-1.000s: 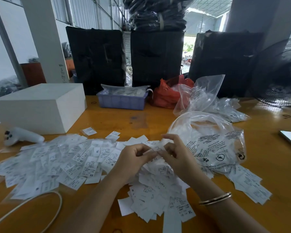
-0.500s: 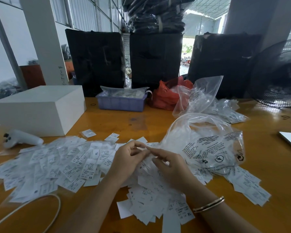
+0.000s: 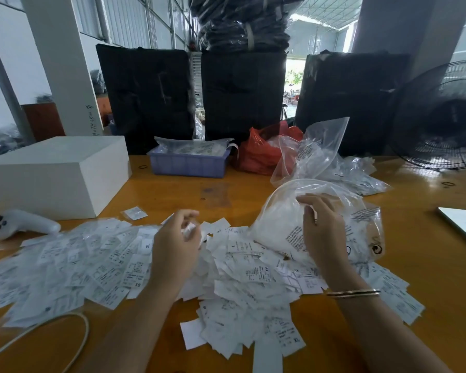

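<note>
left hand [image 3: 176, 250] pinches label [image 3: 189, 229] | right hand [image 3: 322, 234] grips clear bag [image 3: 277, 211] rim | label pile [image 3: 253, 292] on table [image 3: 172, 193]

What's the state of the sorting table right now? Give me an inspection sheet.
Surface: orange wooden table, glossy, largely covered at the front.
Job's things: printed labels spread loose across the front; clear bag open, right of centre.
Clutter: white box, white controller, blue tray, red bag, spare clear bags, flat white item at the right edge.
Grippers: left hand pinches one label, blurred; right hand has its fingers curled on the clear bag's rim.
Cables: white cable looped at front left.
Surroundings: black wrapped bundles behind the table; black fan at right.
</note>
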{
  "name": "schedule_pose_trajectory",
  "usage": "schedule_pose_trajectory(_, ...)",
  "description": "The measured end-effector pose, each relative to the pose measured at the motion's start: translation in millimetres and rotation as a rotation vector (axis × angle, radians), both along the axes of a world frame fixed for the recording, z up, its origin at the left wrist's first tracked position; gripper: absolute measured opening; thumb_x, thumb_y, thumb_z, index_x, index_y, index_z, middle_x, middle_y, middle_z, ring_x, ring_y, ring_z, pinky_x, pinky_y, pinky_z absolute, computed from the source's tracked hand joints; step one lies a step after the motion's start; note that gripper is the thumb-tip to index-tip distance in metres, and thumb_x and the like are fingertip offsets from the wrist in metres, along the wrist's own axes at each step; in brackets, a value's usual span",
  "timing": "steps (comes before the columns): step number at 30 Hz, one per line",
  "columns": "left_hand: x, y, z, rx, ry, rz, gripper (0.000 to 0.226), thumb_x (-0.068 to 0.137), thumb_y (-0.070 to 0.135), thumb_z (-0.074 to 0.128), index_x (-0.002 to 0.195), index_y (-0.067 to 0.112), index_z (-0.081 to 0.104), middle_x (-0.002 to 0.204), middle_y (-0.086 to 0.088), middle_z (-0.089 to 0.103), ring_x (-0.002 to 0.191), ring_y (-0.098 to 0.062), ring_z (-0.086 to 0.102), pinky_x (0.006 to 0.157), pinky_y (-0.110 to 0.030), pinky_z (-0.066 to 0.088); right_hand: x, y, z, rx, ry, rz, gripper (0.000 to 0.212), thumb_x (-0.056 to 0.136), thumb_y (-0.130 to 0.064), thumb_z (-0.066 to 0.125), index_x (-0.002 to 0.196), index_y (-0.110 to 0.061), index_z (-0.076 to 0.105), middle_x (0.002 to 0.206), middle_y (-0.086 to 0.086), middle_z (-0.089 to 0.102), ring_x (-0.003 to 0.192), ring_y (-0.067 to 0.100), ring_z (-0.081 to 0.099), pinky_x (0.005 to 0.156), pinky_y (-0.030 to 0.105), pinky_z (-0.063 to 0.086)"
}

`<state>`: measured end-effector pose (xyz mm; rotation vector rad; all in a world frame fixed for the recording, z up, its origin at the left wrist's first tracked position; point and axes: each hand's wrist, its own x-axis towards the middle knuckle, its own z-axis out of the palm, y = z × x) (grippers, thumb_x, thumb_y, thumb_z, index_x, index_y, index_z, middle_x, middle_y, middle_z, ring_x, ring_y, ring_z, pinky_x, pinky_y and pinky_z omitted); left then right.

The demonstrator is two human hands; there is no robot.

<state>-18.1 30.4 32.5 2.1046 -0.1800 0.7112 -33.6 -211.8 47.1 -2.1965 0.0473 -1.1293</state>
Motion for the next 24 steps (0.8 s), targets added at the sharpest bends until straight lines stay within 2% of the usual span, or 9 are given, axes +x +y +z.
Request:
schedule_pose_trajectory(2, 3.7, 5.2, -2.0, 0.101, 0.019, 0.083, 0.029, 0.089, 0.013, 0.064, 0.118, 0.017, 0.059, 0.106, -0.002, 0.065, 0.082, -0.011, 0.056, 0.058, -0.014, 0.041, 6.1, -14.3, -9.3, -0.085, 0.2, -0.111, 0.033, 0.09, 0.002, 0.048, 0.117, -0.012, 0.063, 0.126, 0.007, 0.058, 0.119, 0.024, 0.048, 0.103, 0.044, 0.039)
schedule_pose_trajectory(4, 6.1, 10.6, -4.7, 0.203, 0.072, 0.171, 0.038, 0.089, 0.016, 0.064, 0.126, 0.018, 0.054, 0.115, -0.005, 0.065, 0.085, -0.016, 0.06, 0.062, -0.02, 0.045, 11.3, -22.2, -21.1, -0.216, 0.457, -0.213, 0.042, 0.09, 0.0, 0.045, 0.129, -0.016, 0.052, 0.135, 0.007, 0.051, 0.128, 0.026, 0.04, 0.114, 0.043, 0.023)
schedule_pose_trajectory(5, 7.1, 13.3, -6.2, 0.278, 0.101, 0.225, 0.043, 0.089, 0.019, 0.065, 0.129, 0.019, 0.051, 0.119, -0.004, 0.064, 0.091, -0.018, 0.063, 0.069, -0.025, 0.048, 13.5, -24.3, -25.3, -0.279, 0.563, -0.259, 0.045, 0.091, -0.003, 0.042, 0.133, -0.018, 0.047, 0.136, 0.007, 0.05, 0.13, 0.026, 0.038, 0.116, 0.043, 0.017)
schedule_pose_trajectory(7, 9.2, 18.2, -9.4, 0.469, 0.163, 0.327, 0.051, 0.088, 0.028, 0.066, 0.134, 0.023, 0.045, 0.126, -0.001, 0.06, 0.106, -0.02, 0.06, 0.084, -0.034, 0.047, 16.1, -26.0, -29.8, -0.326, 0.653, -0.301, 0.044, 0.092, -0.006, 0.036, 0.133, -0.018, 0.045, 0.126, 0.008, 0.058, 0.124, 0.026, 0.046, 0.114, 0.041, 0.016)
schedule_pose_trajectory(10, 11.5, 20.4, -11.4, 0.593, 0.175, 0.397, 0.053, 0.087, 0.036, 0.063, 0.135, 0.025, 0.044, 0.132, -0.001, 0.052, 0.119, -0.021, 0.048, 0.092, -0.036, 0.04, 16.7, -26.3, -29.6, -0.34, 0.603, -0.303, 0.044, 0.091, -0.003, 0.037, 0.13, -0.019, 0.052, 0.118, 0.006, 0.063, 0.113, 0.025, 0.054, 0.106, 0.036, 0.026)
schedule_pose_trajectory(15, 9.0, 7.1, -11.8, 0.513, 0.082, 0.275, 0.042, 0.089, 0.037, 0.06, 0.129, 0.026, 0.053, 0.13, 0.0, 0.053, 0.12, -0.021, 0.045, 0.093, -0.036, 0.036, 13.7, -27.8, -30.1, -0.215, 0.406, -0.245, 0.04, 0.087, -0.002, 0.048, 0.119, -0.021, 0.063, 0.103, 0.003, 0.067, 0.097, 0.024, 0.06, 0.092, 0.035, 0.03)
schedule_pose_trajectory(19, 3.8, -5.0, -12.8, 0.426, 0.021, 0.11, 0.032, 0.089, 0.032, 0.061, 0.121, 0.026, 0.059, 0.126, 0.003, 0.056, 0.12, -0.018, 0.044, 0.09, -0.03, 0.031, 10.7, -26.4, -30.2, -0.084, 0.276, -0.208, 0.032, 0.091, -0.007, 0.051, 0.114, -0.022, 0.067, 0.091, 0.001, 0.07, 0.088, 0.02, 0.061, 0.095, 0.033, 0.028)
schedule_pose_trajectory(21, 1.9, -9.3, -13.2, 0.38, 0.011, 0.058, 0.029, 0.089, 0.03, 0.061, 0.118, 0.026, 0.061, 0.124, 0.004, 0.057, 0.119, -0.017, 0.044, 0.087, -0.026, 0.026, 10.1, -27.0, -30.7, -0.061, 0.264, -0.201, 0.031, 0.093, -0.01, 0.05, 0.115, -0.024, 0.067, 0.087, 0.0, 0.072, 0.088, 0.02, 0.062, 0.096, 0.034, 0.029)
schedule_pose_trajectory(24, 0.4, -12.2, -13.9, 0.338, 0.011, 0.01, 0.027, 0.09, 0.028, 0.061, 0.116, 0.027, 0.062, 0.121, 0.007, 0.058, 0.117, -0.014, 0.044, 0.087, -0.023, 0.024, 10.1, -28.6, -31.1, -0.023, 0.276, -0.208, 0.033, 0.094, -0.015, 0.049, 0.121, -0.026, 0.063, 0.097, 0.0, 0.071, 0.102, 0.017, 0.056, 0.099, 0.037, 0.027)
